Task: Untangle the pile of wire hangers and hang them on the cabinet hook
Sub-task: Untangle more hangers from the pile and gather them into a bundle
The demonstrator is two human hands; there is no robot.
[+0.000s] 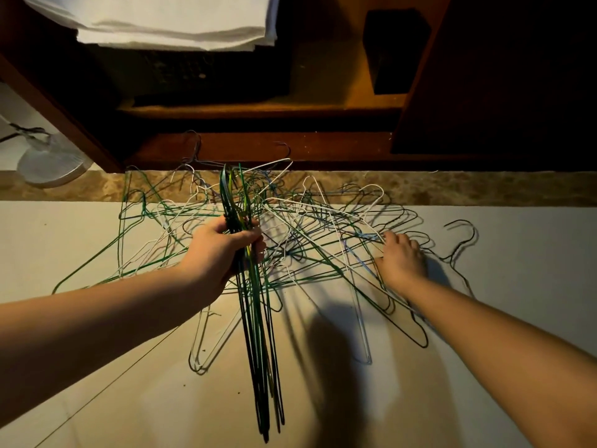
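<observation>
Directly below the head camera, a person's left hand (223, 250) grips a bundle of hangers (258, 350), fingers and thumb wrapped tight round the gathered green and dark wires near their necks. The bundle's hooks stand up above the fist, and its long bottom bars hang down toward the near edge of the floor (97, 399).

Beyond it, the pile of wire hangers (307, 227) lies spread over the pale floor along its far edge, a knot of green, white, blue and dark wires, some overlapping the brown stone strip (484, 189) at the foot of the cabinet (258, 147). The right hand (402, 260) rests palm down on the right side of the pile, fingertips pushed in among the wires; whether they clasp one cannot be told. Just to the right of that hand a lone dark hanger (462, 240) lies flat on the floor, its hook pointing toward the far edge.

Inside the open wooden cabinet, folded white cloths (174, 24) sit at the upper left and a dark box (395, 46) stands on a shelf. A white round stand base (51, 166) rests at the floor's far left corner.
</observation>
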